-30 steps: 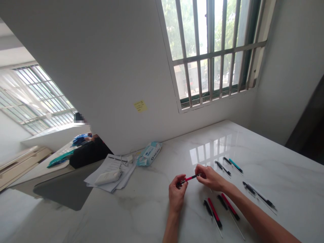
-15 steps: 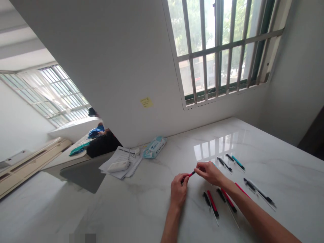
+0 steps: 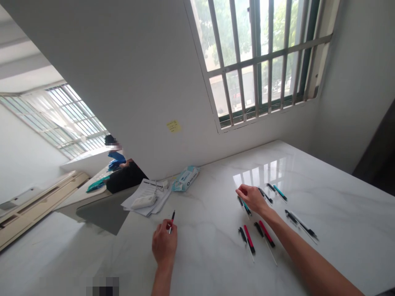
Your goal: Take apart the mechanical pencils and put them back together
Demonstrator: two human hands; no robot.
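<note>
Presently, the left hand grasps a slim red-and-black pen, well left of slim teal-and-black pen parts; whether the right hand, near them, holds anything, I cannot tell. A light, steady pinch should serve well.

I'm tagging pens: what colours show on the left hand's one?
The pen shows red and black; head view.
</note>
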